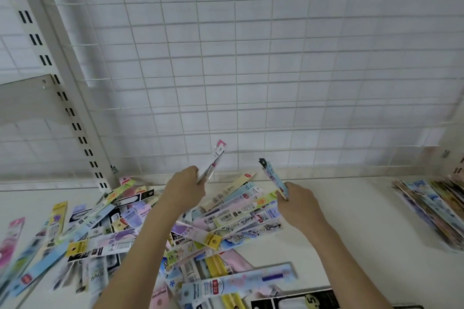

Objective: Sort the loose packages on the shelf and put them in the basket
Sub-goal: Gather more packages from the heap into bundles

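Two hands were raised above the white shelf, each closed on one long narrow package. The left hand gripped a pink-topped package that tilted up toward the wire grid back panel. The right hand pinched a pale blue package with a black tip, also tilted upward. Below and between both hands lay one loose pile of packages, too many and too overlapped to count, spreading out to the left of the left hand. Well to the right of the right hand sat one stacked bundle of packages, fanned at the shelf's edge.
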A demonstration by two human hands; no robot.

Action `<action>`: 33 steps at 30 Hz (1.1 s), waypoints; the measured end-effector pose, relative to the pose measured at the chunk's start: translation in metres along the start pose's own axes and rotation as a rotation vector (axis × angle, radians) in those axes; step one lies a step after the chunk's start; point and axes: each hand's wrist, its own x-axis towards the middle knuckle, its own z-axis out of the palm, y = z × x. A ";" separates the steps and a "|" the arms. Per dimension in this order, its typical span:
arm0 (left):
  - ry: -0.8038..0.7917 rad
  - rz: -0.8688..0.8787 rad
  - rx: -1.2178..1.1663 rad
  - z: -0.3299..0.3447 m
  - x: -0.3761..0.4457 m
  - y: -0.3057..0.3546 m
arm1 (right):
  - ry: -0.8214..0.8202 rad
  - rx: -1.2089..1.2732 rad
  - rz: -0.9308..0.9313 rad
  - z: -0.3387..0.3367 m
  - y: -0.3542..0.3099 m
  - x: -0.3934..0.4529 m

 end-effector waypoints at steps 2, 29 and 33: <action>0.102 0.014 -0.114 -0.005 -0.011 -0.004 | -0.013 0.002 -0.031 -0.002 -0.001 0.003; 0.461 -0.057 -0.618 -0.025 -0.101 -0.050 | -0.262 -0.180 -0.185 0.066 -0.087 0.057; 0.436 -0.045 -0.645 -0.020 -0.102 -0.048 | -0.270 -0.133 -0.111 0.063 -0.086 0.053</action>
